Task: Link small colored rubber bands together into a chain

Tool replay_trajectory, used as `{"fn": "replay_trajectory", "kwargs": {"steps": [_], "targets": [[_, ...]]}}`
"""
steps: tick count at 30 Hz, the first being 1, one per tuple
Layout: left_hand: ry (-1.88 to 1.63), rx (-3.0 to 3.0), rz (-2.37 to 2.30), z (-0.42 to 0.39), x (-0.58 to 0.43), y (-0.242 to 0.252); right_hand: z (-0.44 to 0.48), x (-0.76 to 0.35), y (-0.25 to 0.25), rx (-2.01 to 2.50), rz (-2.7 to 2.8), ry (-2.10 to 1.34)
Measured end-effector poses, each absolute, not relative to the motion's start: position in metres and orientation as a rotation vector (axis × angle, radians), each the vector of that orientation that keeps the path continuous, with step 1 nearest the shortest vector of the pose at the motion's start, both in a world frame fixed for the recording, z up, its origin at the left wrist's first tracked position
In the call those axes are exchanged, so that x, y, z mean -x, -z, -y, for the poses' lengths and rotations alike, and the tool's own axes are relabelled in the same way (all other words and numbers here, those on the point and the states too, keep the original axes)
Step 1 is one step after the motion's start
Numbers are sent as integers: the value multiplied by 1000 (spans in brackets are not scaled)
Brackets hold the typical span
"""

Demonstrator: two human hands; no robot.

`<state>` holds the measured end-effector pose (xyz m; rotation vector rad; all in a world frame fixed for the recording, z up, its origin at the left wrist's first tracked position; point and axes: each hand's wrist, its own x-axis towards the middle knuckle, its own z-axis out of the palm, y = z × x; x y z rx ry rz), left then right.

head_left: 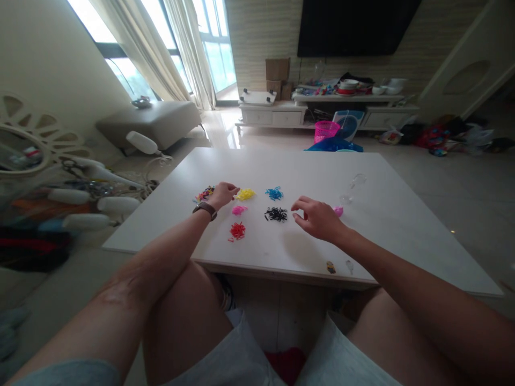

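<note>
Pointing mixed ways, yellow bands [247, 194], black bands [277, 215]

Windows [220, 59] glare at upper left; the dim edges seem blurred.

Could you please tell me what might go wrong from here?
The left hand is between the mixed pile and yellow pile, so it might knock pieces across. The right hand is close beside the black pile and could scatter it. The pink pile lies near the yellow one; a nudge might blend them.
</note>
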<state>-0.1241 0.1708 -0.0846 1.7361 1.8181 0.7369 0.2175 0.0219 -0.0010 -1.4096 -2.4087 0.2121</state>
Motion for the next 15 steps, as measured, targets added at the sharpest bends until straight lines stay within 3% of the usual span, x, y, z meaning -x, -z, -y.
{"fn": "replay_trajectory", "kwargs": {"steps": [15], "targets": [[-618, -1639, -2106, -164, 197, 87, -17, -223, 5, 1378, 2462, -209]]}}
